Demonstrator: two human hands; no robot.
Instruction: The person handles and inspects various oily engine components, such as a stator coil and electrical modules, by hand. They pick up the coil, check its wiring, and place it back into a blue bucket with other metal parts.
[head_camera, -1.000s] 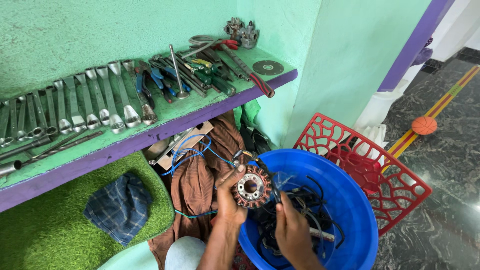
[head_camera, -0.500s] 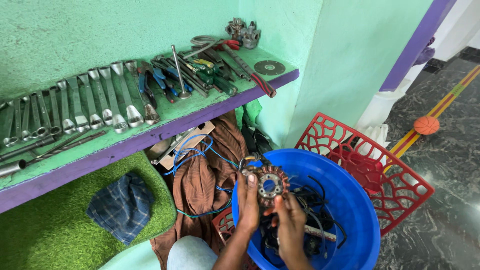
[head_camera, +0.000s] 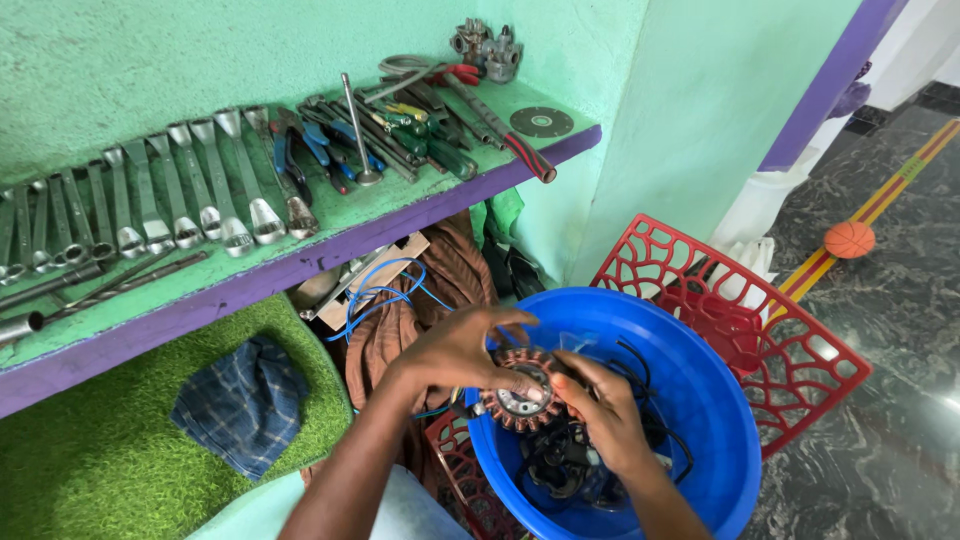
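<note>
Shelf: a green ledge (head_camera: 420, 205) with a purple edge is seen running across the upper left, loaded with spanners (head_camera: 190, 200) and pliers.
Floor: some open dark stone is left at the right; a red plastic grid (head_camera: 760, 320) is leaned against the bucket's far side.
Bucket: a blue bucket (head_camera: 700, 400) is found lower centre, its rim pretty crowded by both wrists.
Left hand (head_camera: 455, 350): curled over the stator from the left, gripping it.
Right hand (head_camera: 605, 415): closed on the stator's right edge.
Stator: the copper-wound stator (head_camera: 520, 400) is held between both hands, just above the bucket's near-left rim.
</note>
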